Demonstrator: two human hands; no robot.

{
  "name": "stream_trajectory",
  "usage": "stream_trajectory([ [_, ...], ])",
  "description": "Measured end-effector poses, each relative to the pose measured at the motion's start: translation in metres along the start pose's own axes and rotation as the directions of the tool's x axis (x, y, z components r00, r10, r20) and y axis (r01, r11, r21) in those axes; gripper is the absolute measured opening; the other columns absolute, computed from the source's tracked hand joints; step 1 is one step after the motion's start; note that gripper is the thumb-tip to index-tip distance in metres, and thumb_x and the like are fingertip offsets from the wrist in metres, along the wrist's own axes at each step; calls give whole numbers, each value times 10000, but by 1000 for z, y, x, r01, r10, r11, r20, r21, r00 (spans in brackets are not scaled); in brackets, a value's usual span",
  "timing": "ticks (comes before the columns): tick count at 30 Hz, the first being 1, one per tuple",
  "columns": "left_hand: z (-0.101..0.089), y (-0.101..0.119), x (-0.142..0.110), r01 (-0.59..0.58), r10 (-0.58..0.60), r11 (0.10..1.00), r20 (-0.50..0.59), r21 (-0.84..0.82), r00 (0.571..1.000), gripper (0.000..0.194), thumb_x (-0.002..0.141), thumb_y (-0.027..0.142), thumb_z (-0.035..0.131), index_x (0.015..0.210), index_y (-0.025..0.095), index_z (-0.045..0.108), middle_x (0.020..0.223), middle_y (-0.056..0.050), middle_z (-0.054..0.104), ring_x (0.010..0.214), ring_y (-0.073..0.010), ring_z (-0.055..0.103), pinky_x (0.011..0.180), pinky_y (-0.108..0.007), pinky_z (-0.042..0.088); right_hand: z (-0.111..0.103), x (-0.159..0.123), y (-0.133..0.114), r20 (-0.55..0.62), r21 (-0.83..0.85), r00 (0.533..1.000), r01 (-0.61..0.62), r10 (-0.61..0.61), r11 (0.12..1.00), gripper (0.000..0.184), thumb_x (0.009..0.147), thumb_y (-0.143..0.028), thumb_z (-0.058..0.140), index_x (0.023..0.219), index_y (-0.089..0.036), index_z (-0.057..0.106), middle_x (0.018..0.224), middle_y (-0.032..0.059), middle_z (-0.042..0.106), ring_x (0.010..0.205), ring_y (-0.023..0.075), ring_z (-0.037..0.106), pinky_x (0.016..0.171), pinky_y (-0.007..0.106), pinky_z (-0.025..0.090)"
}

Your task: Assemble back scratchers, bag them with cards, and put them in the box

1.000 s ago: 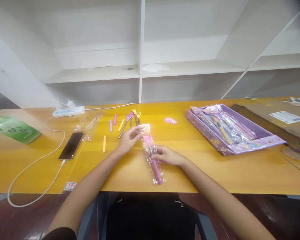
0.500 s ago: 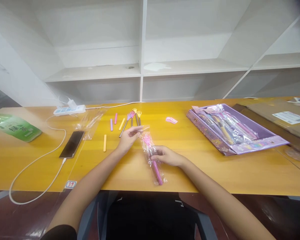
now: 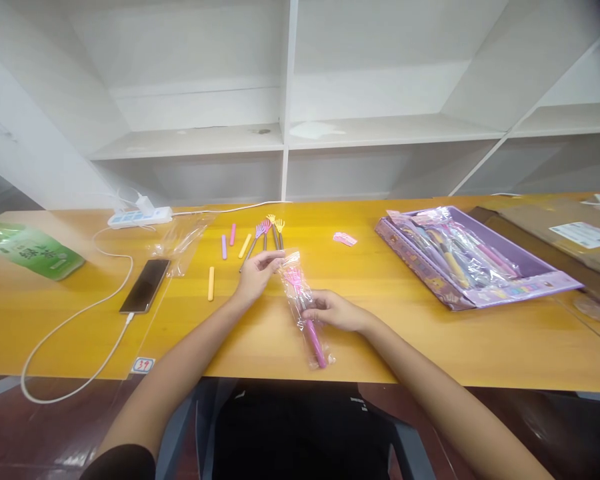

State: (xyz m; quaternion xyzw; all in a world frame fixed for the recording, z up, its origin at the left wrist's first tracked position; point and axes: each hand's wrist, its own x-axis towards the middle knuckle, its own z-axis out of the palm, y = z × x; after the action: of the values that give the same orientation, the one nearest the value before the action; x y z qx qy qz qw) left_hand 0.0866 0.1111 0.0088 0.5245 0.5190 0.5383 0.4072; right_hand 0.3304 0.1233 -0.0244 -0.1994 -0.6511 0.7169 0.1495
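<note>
Reference: open-topped purple cardboard tray (image 3: 540,285). Left of the tray, nearer the person, is a pink hand-headed scratcher with magenta handle (image 3: 315,344) inside a narrow clear plastic sleeve (image 3: 291,305). Left hand (image 3: 255,275) pinches the sleeve's top edge; right hand (image 3: 337,311) grips scratcher and sleeve at mid-length. Small pink flat tag (image 3: 345,239) lies just left of the tray

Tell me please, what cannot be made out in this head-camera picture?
Head view:
Bagged pink rod: middle partly hidden by the right hand.
Loose claw rods: some lower ends behind the left hand.
Purple tray: overlapping wrappers and glare hide item count.
Pink card: print too small.
Cardboard box: cut off by right edge.
</note>
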Motion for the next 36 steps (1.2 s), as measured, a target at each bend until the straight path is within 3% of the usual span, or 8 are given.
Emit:
stream_trajectory([
  [6,-1,-6,0,-53,60,992,-55,115,997,204,917,394,743,937,192,761,889,-31,756,686,-139,640,692,-288,536,0,1,0,-15,-45,1000,-1,0,999,445,882,-599,797,991,-182,685,872,20,670,790,193,615,721,322,520],
  [10,-1,-3,-4,-63,77,978,-66,197,995,155,940,364,711,923,210,706,735,7,677,647,-152,631,659,-287,509,1,1,-1,-17,-59,1000,-1,0,998,451,883,-605,794,992,-179,691,874,20,677,790,192,618,730,319,515],
  [15,-6,0,2,-101,146,917,-90,385,985,131,975,309,644,892,209,667,831,-15,691,720,-167,632,721,-301,488,1,0,-3,24,-67,1000,19,-17,998,432,905,-583,786,981,-170,690,896,26,702,800,184,640,745,300,506],
  [20,-15,-10,15,69,-19,968,-205,241,979,198,1013,337,587,864,207,584,803,-10,667,692,-159,626,668,-277,491,4,-1,1,133,-56,990,-41,48,998,474,901,-629,776,934,-173,652,736,-14,643,566,124,547,553,260,454],
  [23,-14,-15,16,76,-53,988,-164,134,985,133,1006,334,594,940,231,543,716,41,568,567,-130,549,570,-246,448,4,0,4,112,-27,992,-62,65,998,490,875,-637,800,920,-176,639,710,-23,629,536,117,534,518,253,446],
  [27,-12,-17,12,-23,28,998,-71,66,997,151,1008,358,571,963,222,622,812,0,591,671,-146,609,627,-264,519,4,0,2,113,-30,990,-78,81,997,480,878,-622,805,926,-175,639,732,-19,641,560,120,553,540,256,472],
  [32,-13,-24,14,125,-131,988,-72,-87,989,200,930,358,641,961,178,722,914,-53,660,792,-183,673,753,-355,616,4,-1,1,107,-59,992,-63,69,996,477,883,-634,790,932,-183,644,742,-16,643,582,138,595,558,271,501],
  [36,-12,-30,16,193,-217,954,-84,-228,973,234,857,353,704,954,144,746,858,-45,640,776,-177,683,754,-371,639,-32,9,6,-130,-242,990,-77,46,967,521,1031,-674,517,1021,-177,671,738,13,671,551,147,590,544,277,492],
])
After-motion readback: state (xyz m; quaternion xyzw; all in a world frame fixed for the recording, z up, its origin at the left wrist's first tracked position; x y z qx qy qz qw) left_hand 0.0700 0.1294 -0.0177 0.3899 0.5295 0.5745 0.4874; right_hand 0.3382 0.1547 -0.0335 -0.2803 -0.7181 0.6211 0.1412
